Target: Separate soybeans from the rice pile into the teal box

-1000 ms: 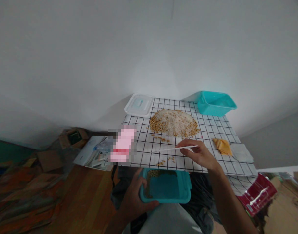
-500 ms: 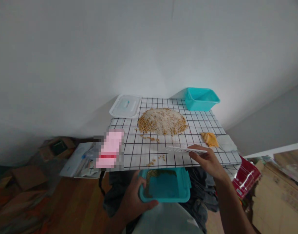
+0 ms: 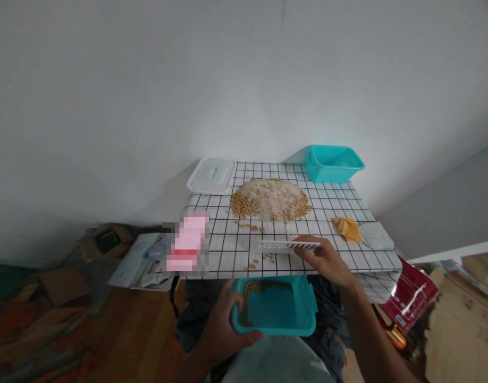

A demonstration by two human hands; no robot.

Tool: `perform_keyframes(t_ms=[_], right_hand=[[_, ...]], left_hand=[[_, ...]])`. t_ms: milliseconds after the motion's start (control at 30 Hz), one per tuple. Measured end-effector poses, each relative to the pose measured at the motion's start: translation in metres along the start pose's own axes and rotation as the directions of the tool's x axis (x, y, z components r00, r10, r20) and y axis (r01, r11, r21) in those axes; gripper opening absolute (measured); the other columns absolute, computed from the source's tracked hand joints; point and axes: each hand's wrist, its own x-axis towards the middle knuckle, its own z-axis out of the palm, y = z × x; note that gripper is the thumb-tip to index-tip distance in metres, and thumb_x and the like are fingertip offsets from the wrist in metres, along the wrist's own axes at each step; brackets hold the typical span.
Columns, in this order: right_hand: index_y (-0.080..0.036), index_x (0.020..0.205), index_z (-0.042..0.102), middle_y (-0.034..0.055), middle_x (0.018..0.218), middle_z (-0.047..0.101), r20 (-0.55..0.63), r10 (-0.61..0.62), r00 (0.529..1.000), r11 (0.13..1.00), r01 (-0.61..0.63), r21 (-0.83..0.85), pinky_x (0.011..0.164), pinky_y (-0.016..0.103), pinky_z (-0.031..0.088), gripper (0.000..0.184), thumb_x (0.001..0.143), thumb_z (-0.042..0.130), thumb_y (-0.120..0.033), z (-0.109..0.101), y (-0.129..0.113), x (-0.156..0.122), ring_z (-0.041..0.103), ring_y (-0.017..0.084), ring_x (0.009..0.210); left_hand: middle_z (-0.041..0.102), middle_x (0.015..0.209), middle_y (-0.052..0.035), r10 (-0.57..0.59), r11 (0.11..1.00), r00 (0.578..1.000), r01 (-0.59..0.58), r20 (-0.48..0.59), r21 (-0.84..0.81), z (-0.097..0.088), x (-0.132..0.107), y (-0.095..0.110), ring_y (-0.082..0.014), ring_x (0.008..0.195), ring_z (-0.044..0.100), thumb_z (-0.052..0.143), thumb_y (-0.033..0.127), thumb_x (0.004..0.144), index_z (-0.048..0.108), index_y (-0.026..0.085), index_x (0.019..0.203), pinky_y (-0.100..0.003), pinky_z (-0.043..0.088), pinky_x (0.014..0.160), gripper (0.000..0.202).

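My left hand [image 3: 222,331] grips the left edge of a shallow teal tray [image 3: 279,311] held just below the table's front edge; a strip of brown beans lies along the tray's left and back sides. My right hand [image 3: 326,259] pinches a flat white comb-like scraper [image 3: 286,245], held level over the checked tablecloth [image 3: 228,242]. A few loose beans [image 3: 262,259] lie on the cloth just below the scraper. Farther back sits a mound of white rice mixed with beans [image 3: 270,199].
A teal tub [image 3: 335,164] stands at the back right, a clear lid [image 3: 212,174] at the back left. A yellow cloth [image 3: 347,229] and a white sheet [image 3: 377,235] lie at the right edge. Red packaging [image 3: 407,300] and cardboard clutter the floor.
My right hand has turned the scraper from edge-on to flat and shifted it slightly left, closer to the loose beans. The left hand keeps holding the tray; the view has shifted.
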Motion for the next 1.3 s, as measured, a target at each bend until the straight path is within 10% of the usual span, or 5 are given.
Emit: perform_keyframes(t_ms=[1300], right_hand=[[-0.022, 0.097, 0.077, 0.0031, 0.095, 0.076, 0.263, -0.099, 0.960, 0.994, 0.083, 0.072, 0.084, 0.030, 0.050, 0.016, 0.090, 0.064, -0.016, 0.038, -0.029, 0.021, 0.069, 0.019, 0.092]], left_hand=[[0.033, 0.157, -0.0216, -0.008, 0.999, 0.994, 0.012, -0.108, 0.039, -0.012, -0.019, -0.020, -0.0390, 0.140, 0.045, 0.083, 0.052, 0.068, 0.044, 0.024, 0.091, -0.047, 0.047, 0.102, 0.053]])
